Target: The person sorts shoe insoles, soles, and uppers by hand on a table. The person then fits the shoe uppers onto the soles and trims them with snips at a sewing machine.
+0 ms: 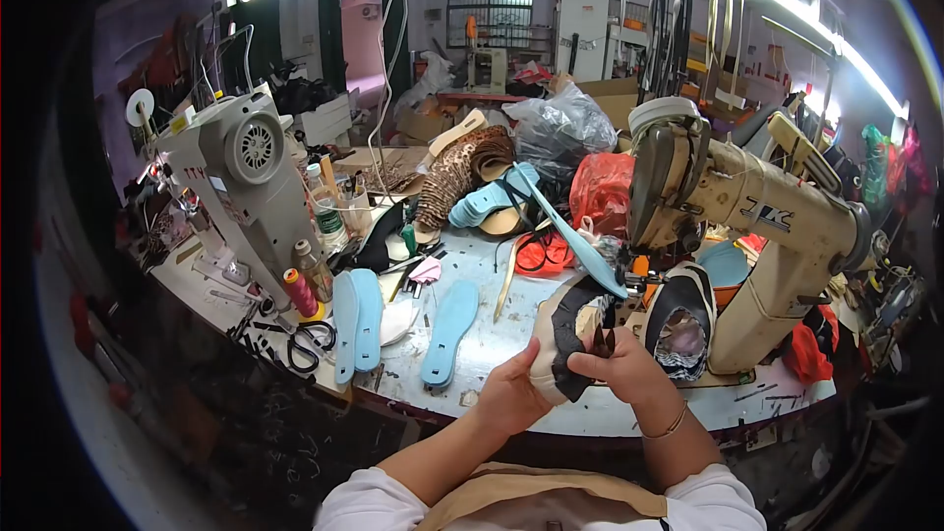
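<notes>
Over the front of the table, both my hands hold a cream-and-black shoe upper [567,329]. My left hand [516,390] grips its cream side at the lower left, fingers closed around it. My right hand [629,368] presses a thumb on the black edge. Dark, two-pointed thread snips [603,340] stick up out of the right fist; their handles are hidden. A long light-blue strip [580,254] slants down just behind the upper. To the right of my right hand, a second black-and-white shoe upper [680,323] stands near the sewing machine [762,192].
Light-blue insoles [451,334] lie on the table [511,339] to my left, near black-handled scissors [312,346] and a pink thread spool [299,291]. A grey sewing machine [236,167] stands at the left. Leopard-print material [452,187] and plastic bags [560,128] pile up behind.
</notes>
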`<state>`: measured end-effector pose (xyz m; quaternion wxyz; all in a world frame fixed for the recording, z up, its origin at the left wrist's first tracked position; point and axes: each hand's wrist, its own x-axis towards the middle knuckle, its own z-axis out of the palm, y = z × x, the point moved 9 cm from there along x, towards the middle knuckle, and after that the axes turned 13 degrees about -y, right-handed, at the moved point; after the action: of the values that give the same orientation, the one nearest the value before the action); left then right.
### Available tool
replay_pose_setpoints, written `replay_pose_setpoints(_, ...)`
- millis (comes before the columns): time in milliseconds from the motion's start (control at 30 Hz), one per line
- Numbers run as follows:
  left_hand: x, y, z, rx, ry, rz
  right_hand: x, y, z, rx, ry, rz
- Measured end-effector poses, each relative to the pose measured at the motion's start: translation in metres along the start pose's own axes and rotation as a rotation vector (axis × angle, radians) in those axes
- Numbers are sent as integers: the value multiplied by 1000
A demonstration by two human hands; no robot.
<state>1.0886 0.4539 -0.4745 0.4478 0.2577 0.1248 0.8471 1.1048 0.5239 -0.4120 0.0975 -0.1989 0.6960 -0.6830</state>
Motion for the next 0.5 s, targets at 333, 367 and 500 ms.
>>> replay_pose_setpoints(333,-15,-1,-40,-470,52,306,-53,139,3,224,565,-60)
replay_pose_setpoints(367,-22,-11,-68,-324,288,287,-48,151,15,288,478,-34)
replay_pose_setpoints(500,-66,23,-70,1157,724,286,-33,121,11,387,345,-165)
